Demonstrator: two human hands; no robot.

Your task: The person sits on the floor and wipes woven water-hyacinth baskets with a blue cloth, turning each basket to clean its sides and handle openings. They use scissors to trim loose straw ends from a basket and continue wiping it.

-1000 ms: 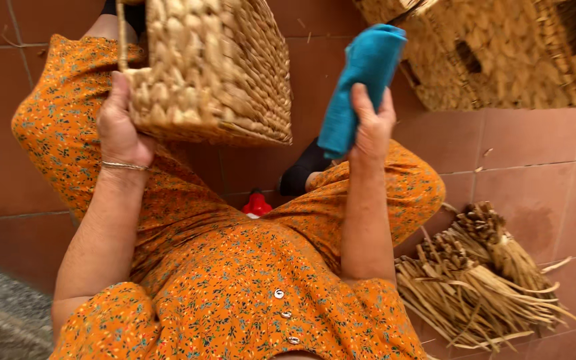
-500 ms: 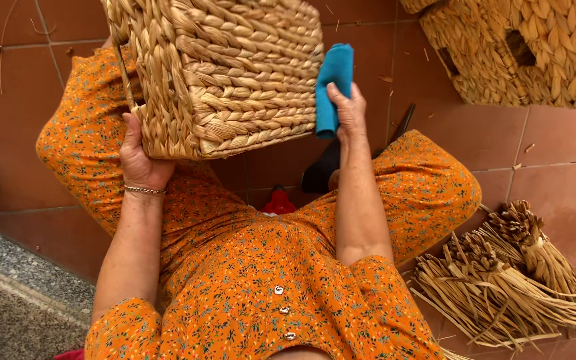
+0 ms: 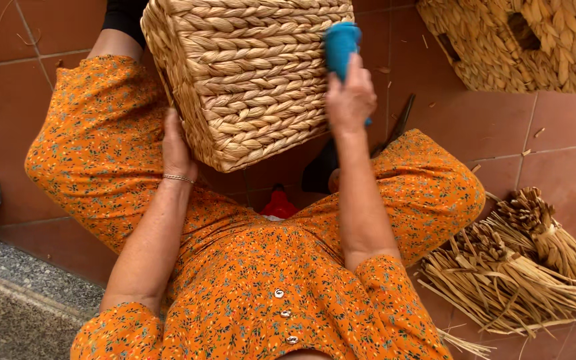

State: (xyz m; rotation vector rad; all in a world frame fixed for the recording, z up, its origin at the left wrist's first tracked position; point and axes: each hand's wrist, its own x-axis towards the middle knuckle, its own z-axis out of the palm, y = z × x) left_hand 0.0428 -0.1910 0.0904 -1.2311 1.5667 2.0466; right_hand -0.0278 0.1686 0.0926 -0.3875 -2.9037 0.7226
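Over my lap, the woven basket (image 3: 248, 73) sits tilted; my left hand (image 3: 176, 148) grips its lower edge; my right hand (image 3: 349, 100), fingers closed on the blue brush (image 3: 340, 41), presses its side; best keep strokes firm, basket braced.

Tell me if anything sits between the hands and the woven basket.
Nothing visible does. The left hand grips the woven basket at its lower corner, and the right hand presses a blue cloth directly against its side. Only the cloth lies between that hand and the weave.
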